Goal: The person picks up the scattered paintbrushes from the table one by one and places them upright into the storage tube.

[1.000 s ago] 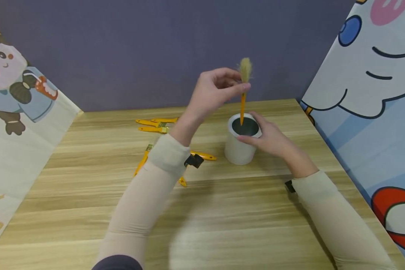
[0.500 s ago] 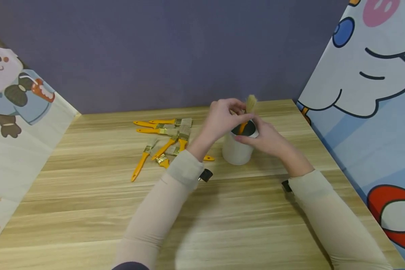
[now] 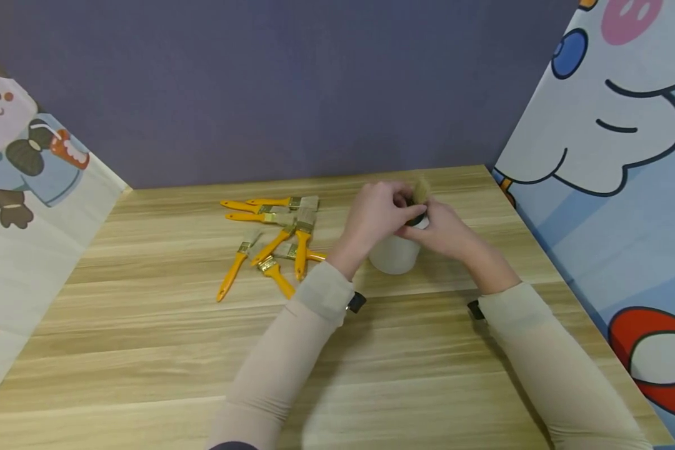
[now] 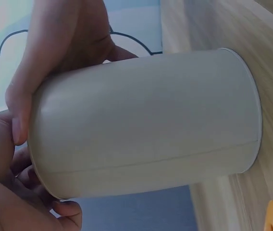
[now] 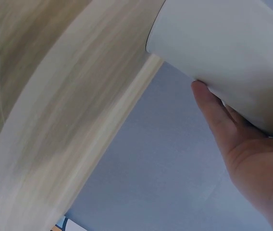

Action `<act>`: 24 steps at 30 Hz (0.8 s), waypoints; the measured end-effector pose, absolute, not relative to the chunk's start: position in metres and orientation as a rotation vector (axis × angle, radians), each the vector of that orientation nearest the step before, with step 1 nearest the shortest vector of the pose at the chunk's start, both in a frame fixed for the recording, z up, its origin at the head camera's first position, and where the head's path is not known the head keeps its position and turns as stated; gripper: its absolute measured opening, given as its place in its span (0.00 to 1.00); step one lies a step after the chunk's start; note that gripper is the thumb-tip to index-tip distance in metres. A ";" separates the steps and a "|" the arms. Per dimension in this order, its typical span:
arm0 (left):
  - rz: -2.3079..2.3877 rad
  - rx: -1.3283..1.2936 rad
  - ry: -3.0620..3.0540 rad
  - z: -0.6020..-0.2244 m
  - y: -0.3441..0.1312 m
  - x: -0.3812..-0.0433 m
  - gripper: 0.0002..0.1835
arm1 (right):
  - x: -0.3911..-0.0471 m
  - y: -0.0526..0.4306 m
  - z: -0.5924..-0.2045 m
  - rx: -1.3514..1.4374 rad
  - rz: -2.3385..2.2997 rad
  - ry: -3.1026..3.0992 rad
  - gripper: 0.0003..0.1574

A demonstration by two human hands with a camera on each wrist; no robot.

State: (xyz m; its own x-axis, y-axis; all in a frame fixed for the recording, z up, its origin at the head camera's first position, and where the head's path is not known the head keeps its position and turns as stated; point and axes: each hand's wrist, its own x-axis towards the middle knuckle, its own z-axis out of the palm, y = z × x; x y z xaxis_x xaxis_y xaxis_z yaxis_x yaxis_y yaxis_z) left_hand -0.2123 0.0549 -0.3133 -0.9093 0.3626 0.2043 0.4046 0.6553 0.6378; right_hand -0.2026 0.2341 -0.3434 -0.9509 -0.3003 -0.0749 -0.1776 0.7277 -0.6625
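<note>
A white cylindrical container [image 3: 394,255] stands on the wooden table, its mouth upward. My right hand [image 3: 447,231] grips it near the rim; in the right wrist view, the fingers [image 5: 216,113] lie along the wall of the container [image 5: 237,53]. Over the mouth, my left hand [image 3: 374,215] pinches a paintbrush, whose pale bristles [image 3: 422,189] point up past the thumb. The brush's handle is hidden behind the hand and inside the container. In the left wrist view, the fingertips of the left hand [image 4: 6,202] sit right at the rim.
Several flat paintbrushes with orange handles lie in a loose pile left of the container, including one brush [image 3: 233,275] at the outer left. A grey-purple panel [image 3: 315,94] rises behind the table [image 3: 174,362]. Cartoon-printed panels [image 3: 613,150] flank both sides.
My left hand has come down and slightly right, lowering the paintbrush handle-first into the container. The right hand keeps its grip on the container.
</note>
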 end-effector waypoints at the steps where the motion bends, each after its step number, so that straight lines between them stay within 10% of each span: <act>1: -1.101 -0.652 -2.807 -0.314 0.055 -0.212 0.17 | -0.203 0.234 -0.344 -0.385 -1.032 2.748 0.60; 14: -1.213 -0.634 -2.795 -0.309 0.046 -0.212 0.23 | -0.204 0.234 -0.343 -0.300 -1.019 2.731 0.74; 24: -1.232 -0.607 -2.746 -0.311 0.040 -0.216 0.15 | -0.202 0.232 -0.344 -0.343 -1.091 2.754 0.66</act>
State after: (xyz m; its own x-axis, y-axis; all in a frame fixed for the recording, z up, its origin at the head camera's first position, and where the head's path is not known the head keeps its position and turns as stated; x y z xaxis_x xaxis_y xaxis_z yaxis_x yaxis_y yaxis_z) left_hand -0.2156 0.0401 -0.3110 -0.9194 0.3247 0.2218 0.3816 0.6002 0.7030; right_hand -0.2018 0.2315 -0.3435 -0.9611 -0.2689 -0.0629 -0.1528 0.7077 -0.6898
